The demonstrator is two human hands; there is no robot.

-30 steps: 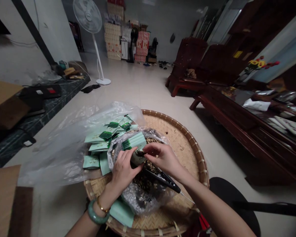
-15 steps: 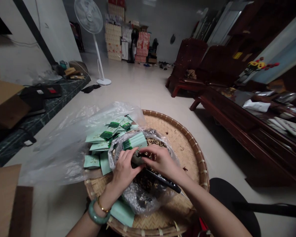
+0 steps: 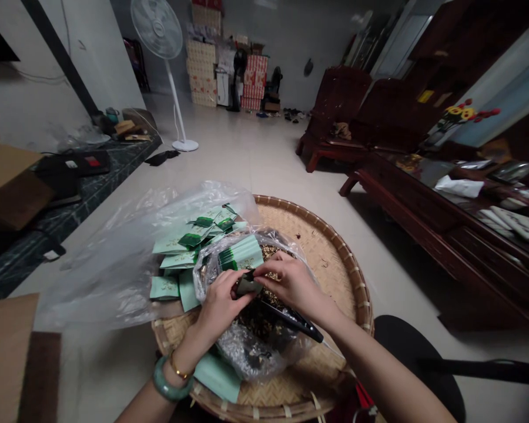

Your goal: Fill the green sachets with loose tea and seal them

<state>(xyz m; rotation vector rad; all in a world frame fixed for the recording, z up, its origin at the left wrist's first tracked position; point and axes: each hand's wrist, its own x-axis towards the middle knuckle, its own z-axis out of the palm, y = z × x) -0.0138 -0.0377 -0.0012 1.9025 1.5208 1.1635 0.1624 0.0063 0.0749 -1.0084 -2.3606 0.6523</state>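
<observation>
The left hand (image 3: pixel 223 311) and right hand (image 3: pixel 293 288) pinch a small dark sachet (image 3: pixel 247 285) between nearly closed fingers (it looks light and soft, so its edges seem the safest hold), just above loose dried tea (image 3: pixel 264 311) in a clear plastic bag (image 3: pixel 251 352), with pale green sachets (image 3: pixel 241 254) just beyond the fingertips.

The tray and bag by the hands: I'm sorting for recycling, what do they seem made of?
The round tray looks like woven bamboo, matte, its strips showing. The bag seems thin clear plastic, glossy and crinkled, with its contents showing through.
</observation>
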